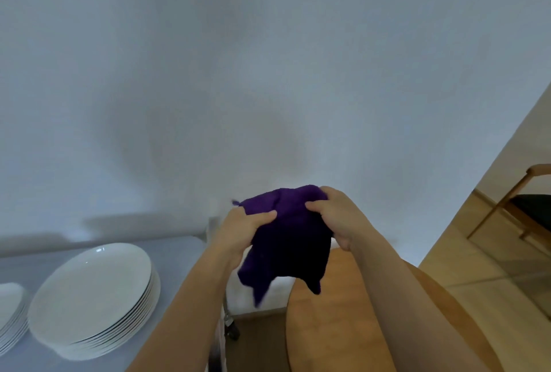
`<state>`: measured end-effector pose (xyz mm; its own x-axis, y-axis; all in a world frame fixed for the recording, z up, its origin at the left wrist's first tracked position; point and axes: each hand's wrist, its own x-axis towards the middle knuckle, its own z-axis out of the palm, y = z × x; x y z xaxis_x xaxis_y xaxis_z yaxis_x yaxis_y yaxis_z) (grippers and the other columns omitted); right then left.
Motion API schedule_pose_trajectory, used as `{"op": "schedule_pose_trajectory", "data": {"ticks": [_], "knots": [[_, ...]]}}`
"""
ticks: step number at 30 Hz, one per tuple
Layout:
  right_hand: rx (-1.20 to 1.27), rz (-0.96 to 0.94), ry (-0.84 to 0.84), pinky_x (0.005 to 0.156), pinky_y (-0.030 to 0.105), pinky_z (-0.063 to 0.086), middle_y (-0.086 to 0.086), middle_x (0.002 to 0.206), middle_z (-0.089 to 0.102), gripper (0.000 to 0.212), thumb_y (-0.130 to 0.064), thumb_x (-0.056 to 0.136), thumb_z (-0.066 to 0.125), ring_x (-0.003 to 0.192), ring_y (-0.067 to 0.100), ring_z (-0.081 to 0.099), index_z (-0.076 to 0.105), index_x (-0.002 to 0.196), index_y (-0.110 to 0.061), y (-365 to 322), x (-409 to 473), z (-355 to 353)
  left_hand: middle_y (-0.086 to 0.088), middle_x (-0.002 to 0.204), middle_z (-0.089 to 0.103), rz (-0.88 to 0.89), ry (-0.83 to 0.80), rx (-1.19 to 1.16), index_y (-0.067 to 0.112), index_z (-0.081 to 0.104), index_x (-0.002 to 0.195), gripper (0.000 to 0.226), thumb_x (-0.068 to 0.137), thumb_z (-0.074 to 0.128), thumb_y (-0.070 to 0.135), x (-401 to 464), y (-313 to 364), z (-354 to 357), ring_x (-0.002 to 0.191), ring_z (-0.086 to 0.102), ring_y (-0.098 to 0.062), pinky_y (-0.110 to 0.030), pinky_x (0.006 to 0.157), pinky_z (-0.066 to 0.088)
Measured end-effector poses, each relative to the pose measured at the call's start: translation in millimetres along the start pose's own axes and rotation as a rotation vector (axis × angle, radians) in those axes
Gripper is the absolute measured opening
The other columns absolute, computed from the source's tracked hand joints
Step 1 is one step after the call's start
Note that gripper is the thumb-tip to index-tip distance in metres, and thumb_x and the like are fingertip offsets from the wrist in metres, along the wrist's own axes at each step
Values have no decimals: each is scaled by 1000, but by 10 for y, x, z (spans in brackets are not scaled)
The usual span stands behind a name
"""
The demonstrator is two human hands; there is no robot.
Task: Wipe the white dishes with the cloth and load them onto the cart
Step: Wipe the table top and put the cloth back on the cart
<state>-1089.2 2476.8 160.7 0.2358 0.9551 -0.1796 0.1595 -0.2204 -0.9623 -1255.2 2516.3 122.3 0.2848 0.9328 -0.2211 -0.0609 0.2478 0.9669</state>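
Note:
A dark purple cloth (286,240) hangs in the air in front of the wall, held by both hands. My left hand (238,228) grips its left side with the thumb on top. My right hand (337,213) grips its upper right edge. Lower left, a tall stack of large white plates (92,300) sits on the cart's pale top (176,252). A second stack of smaller white plates (10,312) shows at the left edge, partly cut off.
A round wooden table (337,327) lies below the cloth at lower centre. The cart's metal leg and castor (231,327) stand between cart and table. A wooden chair (518,207) stands at the far right on a wood floor. A plain white wall fills the upper view.

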Motion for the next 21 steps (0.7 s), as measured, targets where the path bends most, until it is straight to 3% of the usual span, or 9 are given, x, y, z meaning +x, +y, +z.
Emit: {"op": "schedule_pose_trajectory", "data": {"ticks": [5,7,9,13,15,18,21], "knots": [[-57,-31,175,59,20,45,-3,94,54,28,-7,84,63,81,11,56,46,103,-18,28,36,-59,-11,86,70,10,161,129,6,67,92,10,88,62,13,26,115,-109,76,65,-20,-26,56,50],[-16,-33,231,60,20,43,-1,103,50,45,-12,86,64,85,13,54,39,122,-18,50,57,-52,-8,88,68,68,192,185,9,64,93,12,93,54,15,39,143,-109,76,63,-18,-25,57,47],[38,-30,234,61,20,44,2,110,52,46,-15,88,63,88,14,56,40,127,-20,58,71,-48,-7,89,65,130,205,228,14,60,92,15,96,47,19,50,164,-131,75,59,-17,-27,62,46],[-11,-63,210,60,20,42,0,98,63,4,-18,88,62,83,12,58,63,92,-18,117,98,-38,-3,95,64,165,220,324,21,57,89,12,96,48,24,68,236,-284,84,61,-18,-26,65,48],[-131,-140,212,63,19,41,-6,90,63,6,-20,88,62,83,10,57,65,82,-19,153,115,-19,-2,97,63,135,236,351,21,58,89,4,92,57,23,72,275,-379,85,61,-16,-24,61,47],[-415,-239,248,70,20,39,-9,93,62,9,-26,89,60,88,9,54,64,87,-19,172,161,48,-8,107,61,40,208,232,15,49,121,45,82,70,21,68,330,-521,91,62,-19,-29,73,52],[-292,-236,233,72,21,44,-6,94,63,14,-26,87,63,86,11,58,63,98,-18,115,196,65,-15,109,63,-12,23,102,18,47,125,57,77,72,2,29,356,-641,93,66,-24,-30,74,54]]}}
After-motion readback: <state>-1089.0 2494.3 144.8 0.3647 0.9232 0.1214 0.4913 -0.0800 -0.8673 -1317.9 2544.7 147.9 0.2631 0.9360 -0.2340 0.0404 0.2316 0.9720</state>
